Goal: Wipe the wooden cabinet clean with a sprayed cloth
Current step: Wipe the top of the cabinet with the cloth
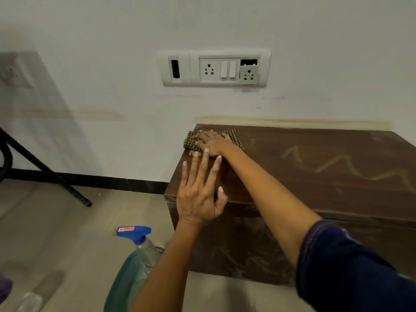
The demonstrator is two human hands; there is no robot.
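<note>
Both hands flat | right [212,143] on cloth [193,140] | left [199,194] on cabinet [315,167]

Looked like a room in a home: painted white wall [90,30] with stains, switch-and-socket panel [215,68] upper centre, beige tiled floor [56,233] with black skirting [90,180] at left, low wooden cabinet [315,167] against the wall at right, spray bottle [139,242] on the floor bottom centre.

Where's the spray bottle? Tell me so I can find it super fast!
Find the big brown wooden cabinet against the white wall, then look down at the tiled floor by its left front corner. The spray bottle stands there, below the person's left hand. It is clear with greenish liquid and the only thing with a bright blue trigger top.
</note>
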